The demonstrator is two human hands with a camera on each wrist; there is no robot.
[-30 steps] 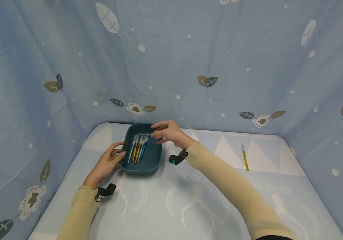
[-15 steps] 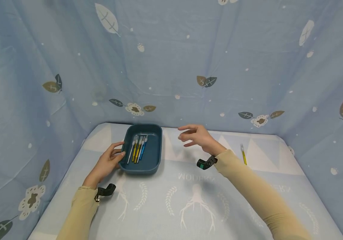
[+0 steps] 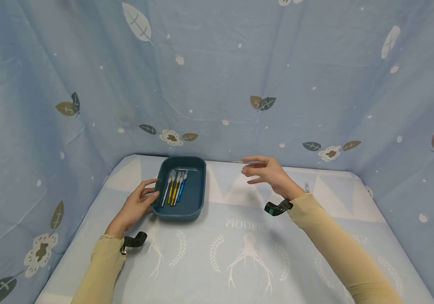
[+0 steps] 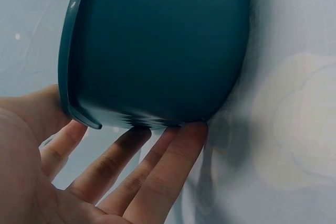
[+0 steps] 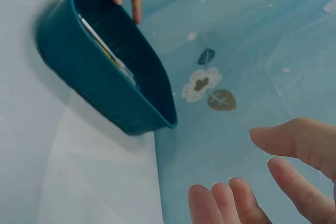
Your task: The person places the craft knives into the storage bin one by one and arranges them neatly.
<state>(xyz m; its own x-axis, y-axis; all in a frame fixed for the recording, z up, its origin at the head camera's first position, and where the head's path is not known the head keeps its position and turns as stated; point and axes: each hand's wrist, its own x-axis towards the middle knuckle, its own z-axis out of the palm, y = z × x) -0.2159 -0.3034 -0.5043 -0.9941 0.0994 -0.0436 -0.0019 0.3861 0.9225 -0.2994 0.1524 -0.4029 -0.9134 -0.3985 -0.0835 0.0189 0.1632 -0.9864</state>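
Now the right hand (image 3: 268, 173) hovers well to the right of the teal tray (image 3: 195, 202), fingers loosely spread and holding nothing; a second ago it hung over the tray's far rim, and half a second ago it was partway across. The yellow tool lying on the counter (image 3: 239, 253) to the right, plain in the earlier frames, is almost wholly hidden behind the right wrist, only its pale tip (image 3: 306, 185) showing. The left hand (image 3: 135, 207) has not moved: fingers straight against the tray's left wall, thumb at the rim. Inside the tray lie the slim tools (image 3: 175, 188), white, yellow and blue, side by side as before. Printed on the counter cloth, seen upside down, is "MODERN" (image 3: 248, 224).
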